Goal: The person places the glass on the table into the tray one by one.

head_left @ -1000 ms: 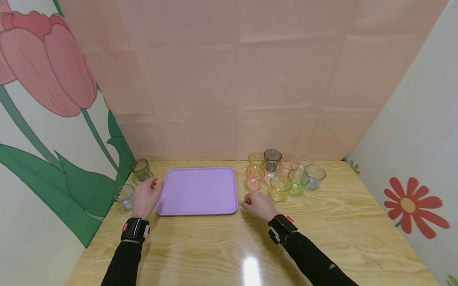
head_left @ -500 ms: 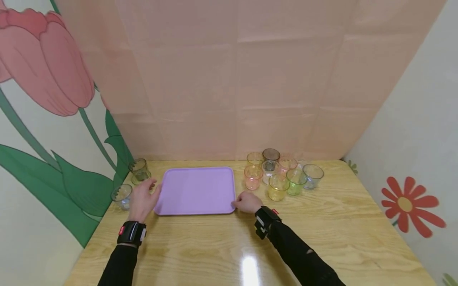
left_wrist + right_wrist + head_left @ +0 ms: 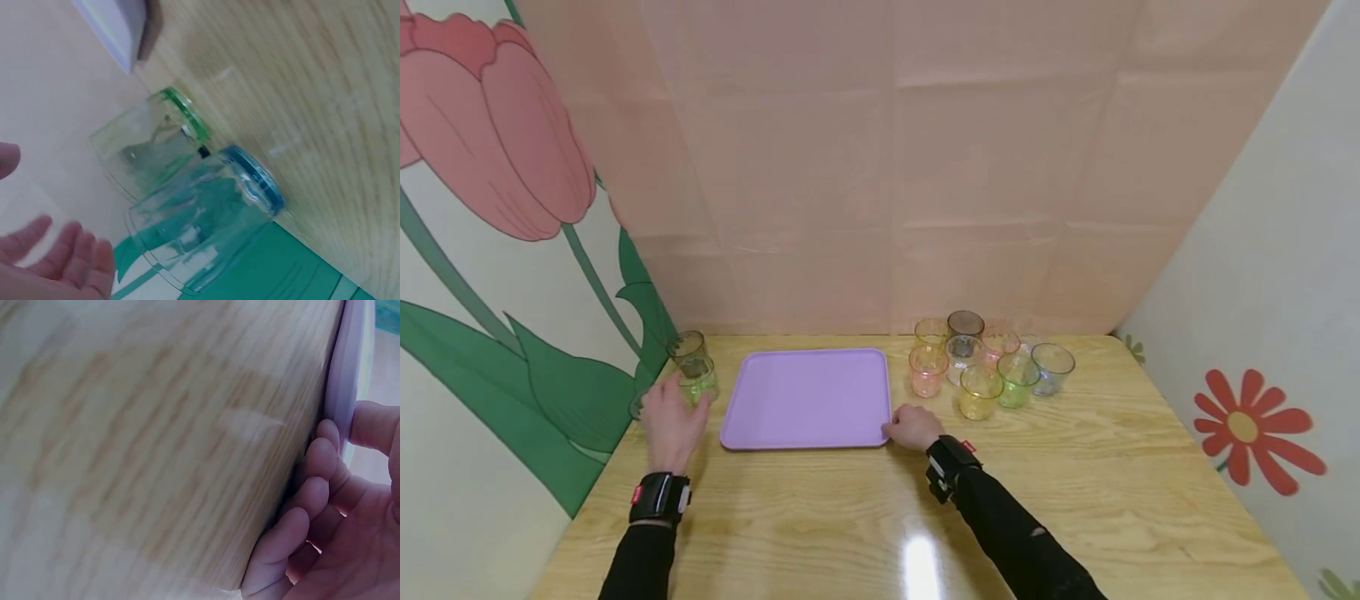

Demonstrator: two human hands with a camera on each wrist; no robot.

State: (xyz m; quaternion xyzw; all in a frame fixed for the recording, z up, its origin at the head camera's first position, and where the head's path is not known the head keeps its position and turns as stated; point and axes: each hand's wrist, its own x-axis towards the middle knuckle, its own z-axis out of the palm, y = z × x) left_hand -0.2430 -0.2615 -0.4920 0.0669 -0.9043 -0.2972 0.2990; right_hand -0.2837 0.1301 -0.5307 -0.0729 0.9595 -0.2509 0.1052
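Observation:
A purple tray [image 3: 805,398] lies flat on the table. My right hand [image 3: 913,427] pinches its right front corner; in the right wrist view the thumb is on the tray rim [image 3: 342,375], with curled fingers at its underside. At the left, my left hand [image 3: 672,421] is over a blue-tinted glass, mostly hidden in the head view. Its fingers [image 3: 75,250] and thumb stand apart, holding nothing. The left wrist view shows that blue glass [image 3: 206,215] beside a green glass [image 3: 150,147]. Behind the green one stands a dark-tinted glass [image 3: 687,343].
Several tinted glasses crowd together right of the tray, among them a pink glass [image 3: 928,372], a yellow glass [image 3: 979,393], a green-rimmed glass [image 3: 1018,382] and a bluish glass [image 3: 1052,368]. A pink sheet [image 3: 850,167] backs the wooden table [image 3: 790,525].
My right hand has moved left onto the tray's corner and taken hold of it. My left hand has drawn away from the tray's left edge, leftward to the blue glass.

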